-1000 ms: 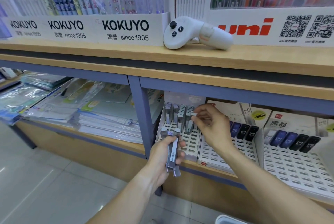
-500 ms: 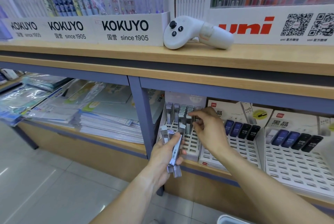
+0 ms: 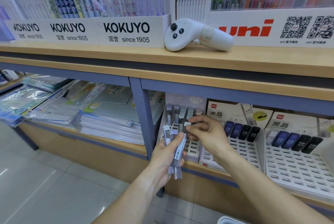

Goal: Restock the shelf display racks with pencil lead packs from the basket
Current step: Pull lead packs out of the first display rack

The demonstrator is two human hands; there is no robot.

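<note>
My left hand (image 3: 165, 155) grips a bundle of slim grey pencil lead packs (image 3: 178, 156) in front of the lower shelf. My right hand (image 3: 207, 134) pinches the white top end of one pack (image 3: 187, 124) in that bundle, just in front of the white slotted display rack (image 3: 192, 148). Several grey lead packs (image 3: 183, 112) stand in the back rows of this rack. A white basket rim (image 3: 226, 220) shows at the bottom edge.
Two more white racks (image 3: 240, 153) (image 3: 298, 167) to the right hold dark and blue lead cases (image 3: 242, 132). A white controller (image 3: 197, 35) lies on the upper wooden shelf. Stacked plastic folders (image 3: 75, 113) fill the lower left shelf. A blue upright post (image 3: 142, 115) divides the bays.
My right hand has drawn back from the rack's standing packs to the bundle in my left hand and now pinches the top of one pack. The left hand stays in place.
</note>
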